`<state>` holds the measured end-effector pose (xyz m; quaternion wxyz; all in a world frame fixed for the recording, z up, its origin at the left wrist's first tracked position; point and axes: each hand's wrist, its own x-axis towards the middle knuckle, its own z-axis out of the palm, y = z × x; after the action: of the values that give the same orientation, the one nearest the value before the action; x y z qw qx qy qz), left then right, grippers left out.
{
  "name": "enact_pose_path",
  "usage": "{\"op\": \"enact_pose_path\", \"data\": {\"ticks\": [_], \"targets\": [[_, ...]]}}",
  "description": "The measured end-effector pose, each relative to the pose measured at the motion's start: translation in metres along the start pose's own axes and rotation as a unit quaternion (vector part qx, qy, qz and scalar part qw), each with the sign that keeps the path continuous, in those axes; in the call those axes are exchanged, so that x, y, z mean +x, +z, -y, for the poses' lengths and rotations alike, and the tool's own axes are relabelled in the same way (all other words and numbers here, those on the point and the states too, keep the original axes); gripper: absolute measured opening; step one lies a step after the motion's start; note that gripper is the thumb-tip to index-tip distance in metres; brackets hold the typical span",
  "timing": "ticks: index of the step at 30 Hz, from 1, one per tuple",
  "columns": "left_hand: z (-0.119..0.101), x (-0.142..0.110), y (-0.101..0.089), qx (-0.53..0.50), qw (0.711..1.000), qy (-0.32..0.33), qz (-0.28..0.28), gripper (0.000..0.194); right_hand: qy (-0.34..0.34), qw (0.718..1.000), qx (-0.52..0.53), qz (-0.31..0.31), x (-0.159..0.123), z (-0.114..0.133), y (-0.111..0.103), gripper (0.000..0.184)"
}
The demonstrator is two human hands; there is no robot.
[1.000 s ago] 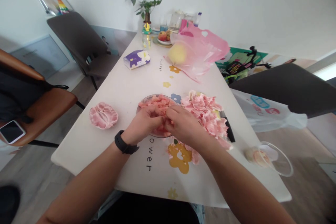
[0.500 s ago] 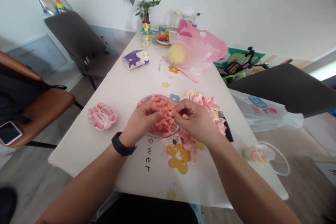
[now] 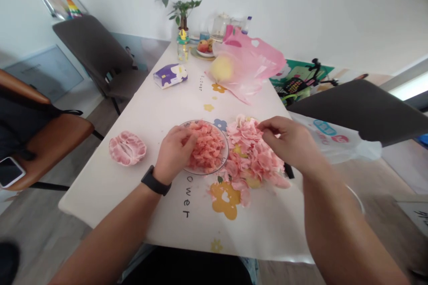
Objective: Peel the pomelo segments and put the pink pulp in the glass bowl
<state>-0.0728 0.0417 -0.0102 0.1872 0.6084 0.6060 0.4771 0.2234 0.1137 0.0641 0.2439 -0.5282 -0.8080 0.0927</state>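
A round plate (image 3: 226,156) with a dark rim line holds a heap of red pomelo pulp (image 3: 207,144). My left hand (image 3: 175,151) rests at its left edge, fingers curled and thumb closed towards them; what they grip, if anything, is hidden. Right of the plate lies a pile of pink pomelo skins (image 3: 254,151). Over that pile's upper right side is my right hand (image 3: 287,140), thumb and fingertips bent together in a pinch. I cannot make out anything between them. Left of my left hand sits a peeled piece of pomelo (image 3: 127,148) with pale pink membrane.
A purple tissue pack (image 3: 170,75) lies further back, with a pink plastic bag (image 3: 249,62) around a yellow round fruit. Behind stand a plant (image 3: 183,11), a bottle (image 3: 183,49) and a fruit plate (image 3: 204,52). A white bag (image 3: 337,140) hangs at the right edge.
My right hand has moved right, from the plate's edge to above the skin pile, uncovering more of the plate. My left hand has shifted slightly left, away from the pulp's middle.
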Motion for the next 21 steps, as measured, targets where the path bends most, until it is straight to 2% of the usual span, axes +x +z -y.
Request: {"op": "enact_pose_path", "data": {"ticks": [4,6,9,12,14,18,21], "targets": [[-0.009,0.001,-0.004,-0.046,0.995,-0.093,0.008,0.036,-0.027,0.991,-0.091,0.098,0.000,-0.033,-0.012,0.029],[-0.011,0.002,-0.005,-0.091,0.985,-0.146,0.008,0.038,-0.013,0.985,-0.127,0.117,-0.001,-0.041,-0.014,0.035],[-0.008,0.003,-0.005,-0.187,0.964,-0.189,0.004,0.039,0.026,0.978,-0.180,0.099,-0.002,-0.046,-0.012,0.046],[-0.002,0.004,-0.003,-0.268,0.944,-0.193,0.003,0.037,0.052,0.979,-0.180,0.085,-0.002,-0.047,-0.008,0.031],[0.000,0.005,-0.002,-0.299,0.934,-0.194,0.004,0.036,0.046,0.982,-0.169,0.069,-0.003,-0.047,-0.005,0.028],[-0.004,0.005,-0.003,-0.311,0.929,-0.201,0.005,0.034,0.037,0.984,-0.174,0.025,-0.008,-0.034,0.000,0.044],[-0.010,0.003,-0.007,-0.269,0.940,-0.208,0.009,0.036,0.031,0.990,-0.134,0.018,-0.012,-0.012,0.005,0.035]]}}
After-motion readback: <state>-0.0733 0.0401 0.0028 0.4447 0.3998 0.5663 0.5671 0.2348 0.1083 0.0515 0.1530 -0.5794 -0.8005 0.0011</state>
